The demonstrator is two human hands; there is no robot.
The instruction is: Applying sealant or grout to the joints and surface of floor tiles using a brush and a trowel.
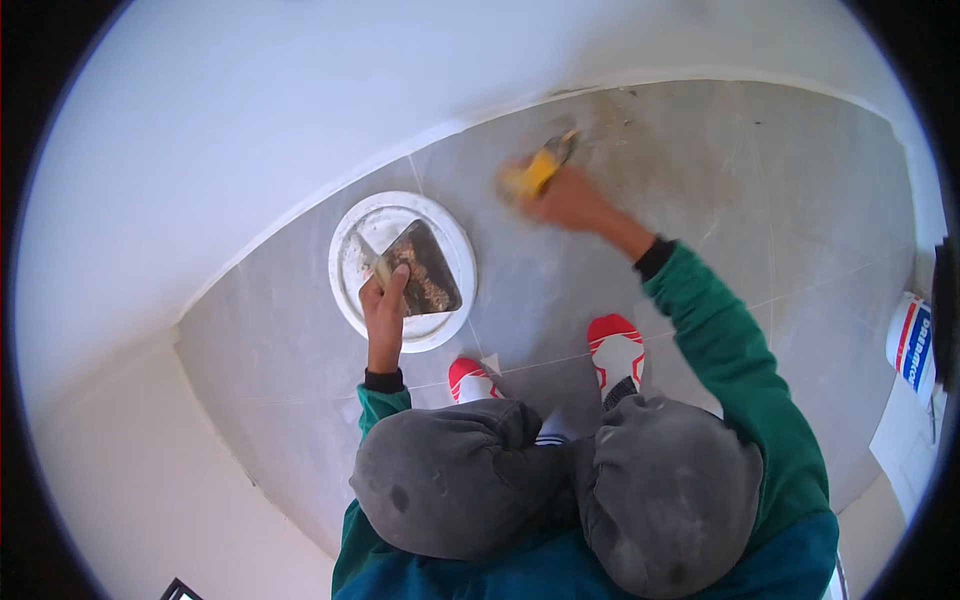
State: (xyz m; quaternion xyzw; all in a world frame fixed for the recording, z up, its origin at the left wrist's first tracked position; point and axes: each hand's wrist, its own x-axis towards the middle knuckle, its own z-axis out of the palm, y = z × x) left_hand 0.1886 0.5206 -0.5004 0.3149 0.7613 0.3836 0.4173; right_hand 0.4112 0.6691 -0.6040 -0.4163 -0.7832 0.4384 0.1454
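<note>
Two bare hands are operating two hand tools, one per hand; one round white lid (460, 250) is lying flat on the floor and is serving as the reference for all positions. Two red-and-white shoes (616, 355) are standing on the near side of the lid and to its right.

The left hand (385, 305) is extending over the near part of the lid. Its fingers are grasping a dark flat tool (420, 242) at its pale handle, the thumb lying along the top. The tool's broad face is spreading beyond the fingertips, above the lid, and is carrying brown crumbs (430, 278).

The right hand (565, 200) is working to the right of the lid and beyond it. Its fingers are closing around a yellow tool (540, 175); motion is blurring both, and tool contact with the floor cannot be determined.

Grey tiles with pale joints are forming the floor (700, 310). A brownish patch (640, 150) is marking them, farther right than the lid. A white wall (300, 100) is rising behind the lid. One white bucket (905, 335) is occupying the far right of the lid, near pale sheet material (903, 445).
</note>
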